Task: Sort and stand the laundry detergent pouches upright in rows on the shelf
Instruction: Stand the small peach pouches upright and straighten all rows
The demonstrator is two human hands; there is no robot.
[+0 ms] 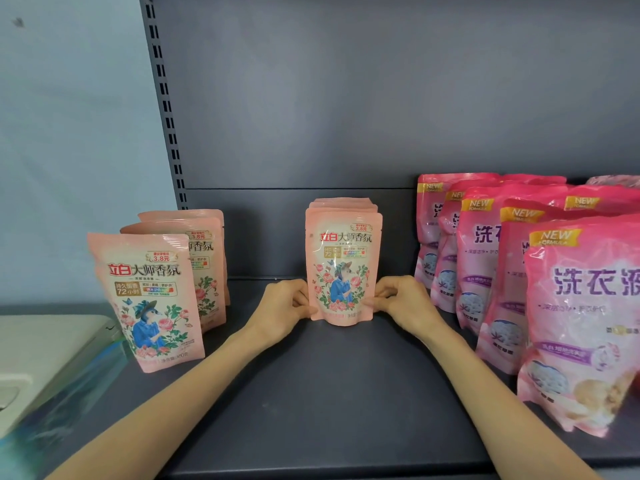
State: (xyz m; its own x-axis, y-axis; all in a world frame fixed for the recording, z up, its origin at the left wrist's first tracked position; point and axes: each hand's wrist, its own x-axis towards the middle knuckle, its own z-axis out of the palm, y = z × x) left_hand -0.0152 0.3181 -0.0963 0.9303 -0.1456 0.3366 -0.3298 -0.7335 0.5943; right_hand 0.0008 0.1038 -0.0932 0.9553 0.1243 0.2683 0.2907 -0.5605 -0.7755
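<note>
A light pink floral detergent pouch (343, 265) stands upright mid-shelf, with more of the same kind stacked behind it. My left hand (284, 308) pinches its lower left edge and my right hand (401, 301) pinches its lower right edge. At the left, a row of three matching light pink pouches (149, 299) stands upright, the front one tilted slightly. On the right stand several larger deep pink pouches (581, 323) in rows running front to back.
The dark grey shelf (329, 393) has open floor between the left and middle rows and in front of my hands. A slotted upright post (166, 109) marks the shelf's left side. A pale box-like object (45, 362) lies beyond the left edge.
</note>
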